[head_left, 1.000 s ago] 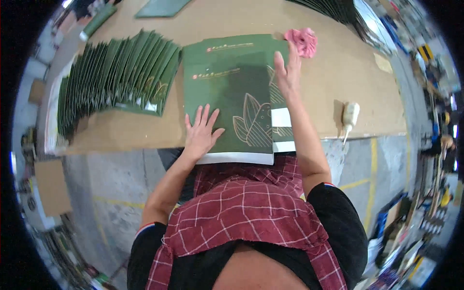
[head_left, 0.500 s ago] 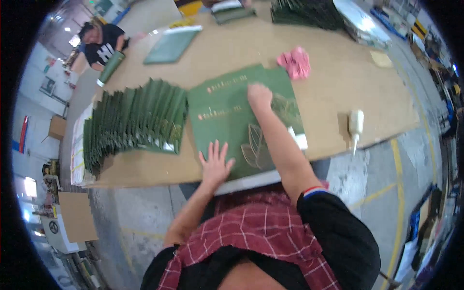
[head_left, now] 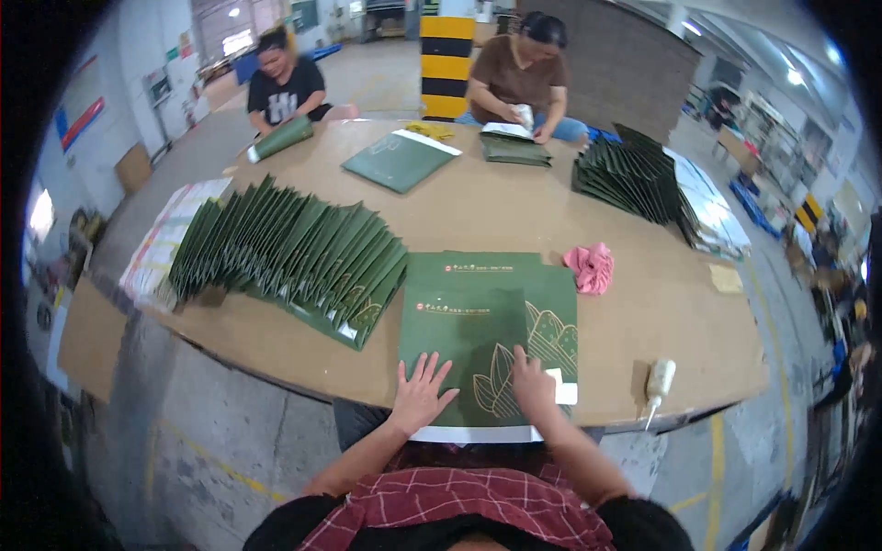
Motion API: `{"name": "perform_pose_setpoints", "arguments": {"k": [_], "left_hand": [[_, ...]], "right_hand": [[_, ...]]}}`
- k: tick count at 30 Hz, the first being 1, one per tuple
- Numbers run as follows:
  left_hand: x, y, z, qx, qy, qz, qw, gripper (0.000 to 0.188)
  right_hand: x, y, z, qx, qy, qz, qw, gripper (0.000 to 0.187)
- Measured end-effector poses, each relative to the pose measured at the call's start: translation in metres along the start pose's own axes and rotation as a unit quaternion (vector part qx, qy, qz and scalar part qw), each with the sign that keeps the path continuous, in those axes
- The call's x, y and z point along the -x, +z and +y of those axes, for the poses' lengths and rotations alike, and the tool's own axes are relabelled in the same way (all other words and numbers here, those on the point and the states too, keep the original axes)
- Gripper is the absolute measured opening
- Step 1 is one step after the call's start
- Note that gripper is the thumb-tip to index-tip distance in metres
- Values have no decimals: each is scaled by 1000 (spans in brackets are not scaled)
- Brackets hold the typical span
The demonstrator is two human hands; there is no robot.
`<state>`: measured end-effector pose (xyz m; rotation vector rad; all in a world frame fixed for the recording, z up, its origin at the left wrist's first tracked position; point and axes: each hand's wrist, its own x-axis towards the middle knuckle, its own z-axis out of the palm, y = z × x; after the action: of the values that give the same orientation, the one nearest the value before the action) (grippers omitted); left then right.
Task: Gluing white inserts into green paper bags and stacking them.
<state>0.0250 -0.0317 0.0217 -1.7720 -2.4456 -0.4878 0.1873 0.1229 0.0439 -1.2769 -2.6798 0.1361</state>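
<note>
While the left hand lies with its fingers spread on flat green paper with gold leaf outlines, just below the frame's centre, the right hand rests there too, fingers curled; whether it pinches anything, I can't tell. On the brown counter, crumpled pink cloth sits right of centre, fanned green folded paper at left.

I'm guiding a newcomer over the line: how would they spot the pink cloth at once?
On the brown table, find the flat green sheets at the near edge. By their far right corner lies the pink cloth; its colour and crumpled shape set it apart from those sheets.
</note>
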Motion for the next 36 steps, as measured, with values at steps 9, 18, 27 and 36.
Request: {"name": "perform_pose_setpoints", "arguments": {"k": [9,18,27,36], "left_hand": [[2,1,-5,-24,29,-9,999,58],[0,22,-12,-25,23,-18,999,62],[58,-15,-97,20,312,-147,938,50],[51,-28,-91,43,352,-161,921,77]], "right_hand": [[23,8,14,-137,-26,77,987,35],[21,25,11,52,-249,-6,967,50],[86,-2,47,137,-354,-206,902,83],[81,7,55,-94,-325,-87,937,53]]}}
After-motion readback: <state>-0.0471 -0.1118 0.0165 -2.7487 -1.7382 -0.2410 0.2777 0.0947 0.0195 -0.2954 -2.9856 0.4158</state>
